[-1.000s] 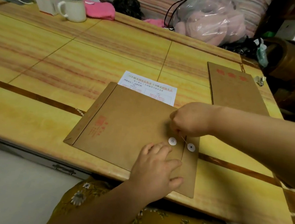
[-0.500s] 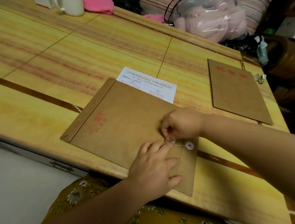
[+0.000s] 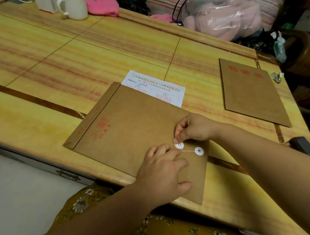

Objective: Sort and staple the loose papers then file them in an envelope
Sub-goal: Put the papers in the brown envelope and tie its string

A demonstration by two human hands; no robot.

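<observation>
A brown kraft envelope with red print lies at the table's near edge, its flap end hanging a little over the edge. Two white string-closure discs sit near the flap, joined by a thin white string. My right hand pinches the string at the left disc. My left hand rests flat on the envelope with its fingers spread, just below the discs. A printed white paper sticks out from under the envelope's far side.
A second brown envelope lies at the right of the yellow wooden table, a metal clip beyond it and a dark object at the right edge. A white mug, a box, pink cloth and a plastic bag line the far edge.
My right hand has moved from above the discs down to the left disc, drawing the string round it. The left hand has stayed pressed on the envelope.
</observation>
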